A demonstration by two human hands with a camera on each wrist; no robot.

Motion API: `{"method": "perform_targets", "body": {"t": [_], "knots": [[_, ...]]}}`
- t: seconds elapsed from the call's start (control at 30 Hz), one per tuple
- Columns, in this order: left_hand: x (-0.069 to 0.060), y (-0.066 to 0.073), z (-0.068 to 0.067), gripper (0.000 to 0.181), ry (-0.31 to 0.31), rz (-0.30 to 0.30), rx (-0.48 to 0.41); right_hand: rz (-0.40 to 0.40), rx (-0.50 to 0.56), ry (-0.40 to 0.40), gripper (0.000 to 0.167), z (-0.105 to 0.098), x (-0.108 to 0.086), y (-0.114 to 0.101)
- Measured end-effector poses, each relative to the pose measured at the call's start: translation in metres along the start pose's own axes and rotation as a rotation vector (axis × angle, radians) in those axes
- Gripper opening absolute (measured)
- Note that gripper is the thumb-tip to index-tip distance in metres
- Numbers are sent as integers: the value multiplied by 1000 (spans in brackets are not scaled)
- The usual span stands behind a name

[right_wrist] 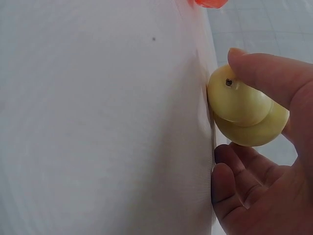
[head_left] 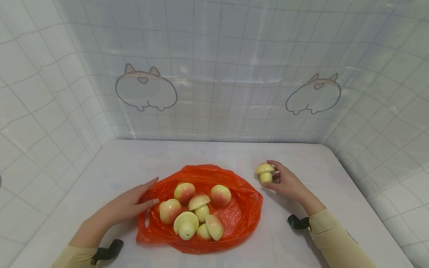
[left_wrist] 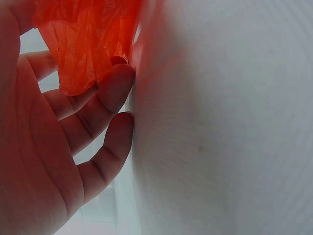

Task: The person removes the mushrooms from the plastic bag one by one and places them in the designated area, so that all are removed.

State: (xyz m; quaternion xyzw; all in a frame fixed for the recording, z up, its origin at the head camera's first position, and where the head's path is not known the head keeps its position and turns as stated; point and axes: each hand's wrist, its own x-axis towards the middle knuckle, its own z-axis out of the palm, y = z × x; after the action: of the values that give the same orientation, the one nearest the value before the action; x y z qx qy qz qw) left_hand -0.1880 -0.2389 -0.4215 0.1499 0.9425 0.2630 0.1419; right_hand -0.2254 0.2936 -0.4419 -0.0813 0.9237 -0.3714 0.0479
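On the table lies a spread-out red plastic bag (head_left: 234, 219), with several yellow toy mushrooms (head_left: 186, 225) on it; some of their caps are blushed red. My left hand (head_left: 132, 201) rests at the bag's left edge, fingers apart and loosely bent. In the left wrist view, a fold of the red bag (left_wrist: 80, 58) hangs in front of its fingers. To the right of the bag, my right hand (head_left: 285, 180) holds one pale yellow toy mushroom (head_left: 266, 173) between thumb and fingers, cap up and stem down. The right wrist view shows the thumb on this mushroom (right_wrist: 242, 105), close to the tabletop.
The white tabletop (head_left: 295, 156) reaches back to a pale grid-patterned curtain (head_left: 231, 123) printed with two cartoon animals. Similar sheets stand at the left and right. Black devices (head_left: 298, 222) are strapped to both wrists.
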Motion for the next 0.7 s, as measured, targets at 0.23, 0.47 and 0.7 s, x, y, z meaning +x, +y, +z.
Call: {"method": "perform_targets", "body": {"t": [0.23,0.47,0.7], "knots": [[-1,0,0,87,5,14,-1,-16,8,4,90,0,0,0],[-1,0,0,86,7,22,-1,-24,11,8,92,0,-1,-1],[-1,0,0,86,7,27,7,-17,-40,17,96,-1,-3,-4]]}}
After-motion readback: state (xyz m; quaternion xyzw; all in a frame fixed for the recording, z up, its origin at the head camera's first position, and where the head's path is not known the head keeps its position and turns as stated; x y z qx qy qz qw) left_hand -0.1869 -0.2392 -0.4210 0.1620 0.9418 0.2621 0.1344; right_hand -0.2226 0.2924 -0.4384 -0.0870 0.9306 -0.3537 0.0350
